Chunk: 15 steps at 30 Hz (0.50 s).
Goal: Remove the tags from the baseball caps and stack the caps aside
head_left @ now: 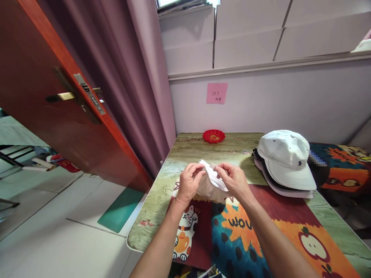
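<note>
Between my two hands is a beige cap (211, 190), its pale inside and rim turned up toward me, just over the patterned mat. My left hand (189, 183) pinches its left edge between thumb and fingers. The fingers of my right hand (234, 180) are closed on the opposite edge, at what looks like a thin pale strap end. The exact spot under the fingertips is too small to make out. To the right, a stack of caps lies on the table, with a white cap (285, 158) on top.
A red scalloped dish (213, 136) stands at the table's (150, 208) back edge, below a pink note (217, 93) on the wall. The colourful mat (203, 231) covers the front. Left of the table are a wooden door (72, 116) and purple curtain (124, 77).
</note>
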Motion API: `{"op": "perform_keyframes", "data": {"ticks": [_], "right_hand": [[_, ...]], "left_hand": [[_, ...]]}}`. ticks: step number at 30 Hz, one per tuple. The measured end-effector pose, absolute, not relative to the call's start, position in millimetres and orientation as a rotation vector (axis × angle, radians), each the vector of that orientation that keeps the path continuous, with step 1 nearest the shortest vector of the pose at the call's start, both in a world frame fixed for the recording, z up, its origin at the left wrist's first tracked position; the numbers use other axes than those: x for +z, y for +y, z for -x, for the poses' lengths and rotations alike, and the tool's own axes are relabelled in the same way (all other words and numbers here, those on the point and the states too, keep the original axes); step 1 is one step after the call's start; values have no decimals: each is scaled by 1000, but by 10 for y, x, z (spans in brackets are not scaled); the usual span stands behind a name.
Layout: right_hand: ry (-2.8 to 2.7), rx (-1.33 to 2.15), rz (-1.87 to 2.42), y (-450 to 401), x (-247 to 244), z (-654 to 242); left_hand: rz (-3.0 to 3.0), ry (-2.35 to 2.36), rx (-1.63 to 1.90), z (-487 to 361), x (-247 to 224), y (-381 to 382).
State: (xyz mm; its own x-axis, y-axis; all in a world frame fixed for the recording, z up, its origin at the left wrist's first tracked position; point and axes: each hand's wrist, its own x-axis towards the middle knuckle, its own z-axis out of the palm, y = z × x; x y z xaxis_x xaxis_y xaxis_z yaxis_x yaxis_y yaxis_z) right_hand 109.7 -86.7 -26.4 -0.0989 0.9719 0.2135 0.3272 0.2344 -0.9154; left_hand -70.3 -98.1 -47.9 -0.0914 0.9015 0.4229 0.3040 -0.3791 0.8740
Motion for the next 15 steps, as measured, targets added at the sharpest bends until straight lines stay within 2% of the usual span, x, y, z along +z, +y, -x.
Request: {"op": "perform_keyframes", "data": {"ticks": [6,9,15], "right_hand": [[-1542,1134,1127,-859,-407,-985],[-1463,1258,1069,-855,-477,-906],[-1459,1132,1046,-896,-572,-820]], "left_hand": [[-942,1096,1405,737,-538,-1051],[-758,1058,1391,810,-527,-1065],[-726,1048,1474,853,-544,-1088]]}}
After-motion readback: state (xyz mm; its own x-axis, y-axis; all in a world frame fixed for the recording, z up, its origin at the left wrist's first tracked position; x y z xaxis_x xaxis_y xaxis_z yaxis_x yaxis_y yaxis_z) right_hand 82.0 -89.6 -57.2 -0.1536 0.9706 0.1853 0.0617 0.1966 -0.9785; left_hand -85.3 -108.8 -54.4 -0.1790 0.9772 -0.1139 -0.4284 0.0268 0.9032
